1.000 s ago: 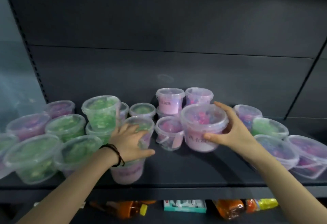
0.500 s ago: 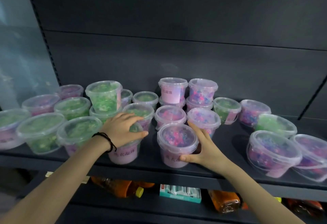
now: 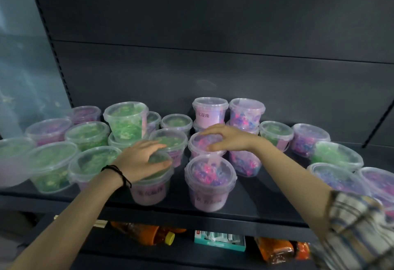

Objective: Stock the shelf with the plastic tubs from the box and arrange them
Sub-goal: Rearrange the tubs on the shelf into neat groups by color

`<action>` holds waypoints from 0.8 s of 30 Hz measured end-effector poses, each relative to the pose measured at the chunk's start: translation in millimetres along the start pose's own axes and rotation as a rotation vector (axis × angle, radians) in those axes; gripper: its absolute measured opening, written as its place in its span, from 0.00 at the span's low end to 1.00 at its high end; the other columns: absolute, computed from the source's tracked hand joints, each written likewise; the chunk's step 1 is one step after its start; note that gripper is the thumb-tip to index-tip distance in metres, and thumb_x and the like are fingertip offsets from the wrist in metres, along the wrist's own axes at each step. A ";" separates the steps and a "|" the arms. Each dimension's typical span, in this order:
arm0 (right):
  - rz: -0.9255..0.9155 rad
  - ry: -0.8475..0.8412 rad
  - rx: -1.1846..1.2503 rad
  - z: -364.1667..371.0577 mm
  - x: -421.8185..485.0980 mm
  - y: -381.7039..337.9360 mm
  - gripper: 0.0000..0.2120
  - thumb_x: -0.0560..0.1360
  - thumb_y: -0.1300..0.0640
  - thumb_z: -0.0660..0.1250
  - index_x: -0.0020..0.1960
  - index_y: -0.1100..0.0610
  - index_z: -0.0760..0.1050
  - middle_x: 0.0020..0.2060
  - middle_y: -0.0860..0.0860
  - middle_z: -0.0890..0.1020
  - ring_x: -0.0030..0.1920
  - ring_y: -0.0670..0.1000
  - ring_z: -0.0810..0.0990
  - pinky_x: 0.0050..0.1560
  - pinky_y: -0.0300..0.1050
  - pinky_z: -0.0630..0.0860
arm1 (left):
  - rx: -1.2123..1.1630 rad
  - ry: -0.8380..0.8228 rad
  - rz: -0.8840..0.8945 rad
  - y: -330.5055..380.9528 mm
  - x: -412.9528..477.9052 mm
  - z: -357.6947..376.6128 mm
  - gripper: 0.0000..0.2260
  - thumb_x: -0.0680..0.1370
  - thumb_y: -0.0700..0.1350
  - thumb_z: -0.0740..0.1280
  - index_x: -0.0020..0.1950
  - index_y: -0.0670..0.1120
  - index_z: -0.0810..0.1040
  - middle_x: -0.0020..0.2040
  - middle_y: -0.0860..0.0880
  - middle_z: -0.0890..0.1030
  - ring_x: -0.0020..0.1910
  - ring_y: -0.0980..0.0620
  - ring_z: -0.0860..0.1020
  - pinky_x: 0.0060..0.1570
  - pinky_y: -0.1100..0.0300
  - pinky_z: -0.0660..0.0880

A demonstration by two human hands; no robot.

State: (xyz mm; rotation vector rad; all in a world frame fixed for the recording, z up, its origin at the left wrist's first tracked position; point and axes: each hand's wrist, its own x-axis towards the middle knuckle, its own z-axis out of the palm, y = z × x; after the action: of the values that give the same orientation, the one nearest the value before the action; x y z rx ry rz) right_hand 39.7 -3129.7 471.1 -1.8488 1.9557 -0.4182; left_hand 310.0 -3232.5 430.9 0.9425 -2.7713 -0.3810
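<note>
Now, the pink tub [image 3: 199,145] sits directly under your right hand [image 3: 230,139], fingers curled over its lid; your left hand [image 3: 140,161] clasps the green tub [image 3: 149,190].

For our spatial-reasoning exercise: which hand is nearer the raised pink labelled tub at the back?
Right. The right hand grips a pink-bead tub just in front of the pink labelled tub; the left hand grips a green-bead tub farther forward and left.
</note>
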 end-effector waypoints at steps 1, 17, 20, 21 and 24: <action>0.014 -0.071 -0.029 0.9 7.3 -2.0 0.23 0.75 0.50 0.69 0.69 0.43 0.70 0.70 0.45 0.67 0.69 0.45 0.64 0.68 0.41 0.62 | -0.010 -0.036 0.007 -3.0 -1.9 -1.3 0.52 0.56 0.84 0.42 0.73 0.58 0.63 0.75 0.55 0.62 0.74 0.55 0.57 0.72 0.55 0.56; 0.248 -0.186 -0.370 -3.1 19.4 -27.6 0.29 0.73 0.43 0.65 0.70 0.29 0.60 0.61 0.51 0.63 0.69 0.59 0.59 0.69 0.54 0.62 | -0.034 -0.046 0.000 -3.2 -7.8 3.7 0.53 0.54 0.84 0.40 0.74 0.62 0.60 0.78 0.54 0.54 0.76 0.55 0.49 0.73 0.53 0.50; 0.241 -0.064 -0.376 5.0 26.4 -22.2 0.27 0.70 0.33 0.64 0.68 0.29 0.63 0.61 0.52 0.67 0.67 0.59 0.64 0.67 0.53 0.67 | -0.042 -0.037 -0.004 -2.7 -8.2 5.6 0.53 0.54 0.84 0.40 0.74 0.62 0.60 0.78 0.54 0.54 0.76 0.55 0.49 0.73 0.53 0.51; 0.247 -0.022 -0.383 8.5 28.1 -22.3 0.28 0.69 0.29 0.63 0.68 0.30 0.64 0.61 0.52 0.67 0.67 0.59 0.65 0.66 0.54 0.68 | -0.045 -0.036 -0.004 -2.4 -8.7 5.9 0.53 0.54 0.84 0.40 0.74 0.62 0.60 0.78 0.54 0.54 0.76 0.55 0.49 0.73 0.53 0.51; 0.274 0.053 -0.420 16.7 30.2 -22.7 0.31 0.67 0.24 0.59 0.68 0.31 0.65 0.57 0.51 0.67 0.66 0.59 0.65 0.64 0.56 0.69 | -0.052 -0.020 -0.007 -3.0 -9.5 7.5 0.52 0.54 0.84 0.40 0.74 0.63 0.60 0.78 0.55 0.54 0.76 0.55 0.49 0.73 0.52 0.51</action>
State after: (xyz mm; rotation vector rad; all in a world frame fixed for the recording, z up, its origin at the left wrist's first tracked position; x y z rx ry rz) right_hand 66.7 -3160.3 464.9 -1.7719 2.4350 0.0329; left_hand 317.2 -3227.6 422.0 0.9410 -2.7625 -0.4632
